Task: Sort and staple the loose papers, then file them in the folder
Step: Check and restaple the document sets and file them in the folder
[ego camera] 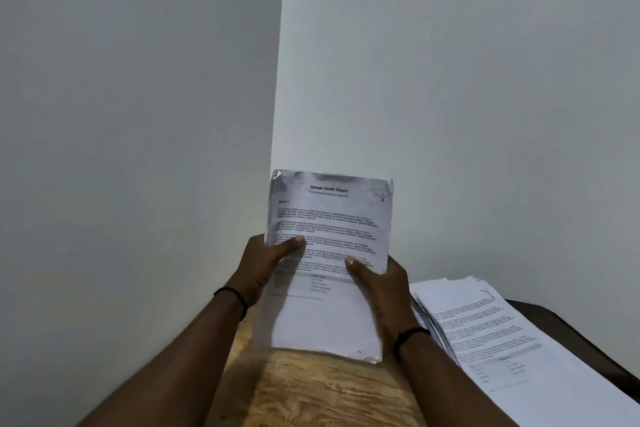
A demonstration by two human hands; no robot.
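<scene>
A stack of printed papers (329, 246), its top sheet headed "Sample Health Report", stands upright with its bottom edge on the wooden table (311, 392). My left hand (266, 263) grips its left edge, thumb on the front. Over on the right edge, my right hand (379, 282) holds the stack the same way, thumb across the print. The stack's top corners are creased. To the right lies a second pile of printed sheets (498, 333), flat and fanned. No stapler or folder is in view.
Grey walls meet in a corner directly behind the held stack. A dark surface (561, 326) shows beyond the flat pile at the right. Both wrists wear thin black bands.
</scene>
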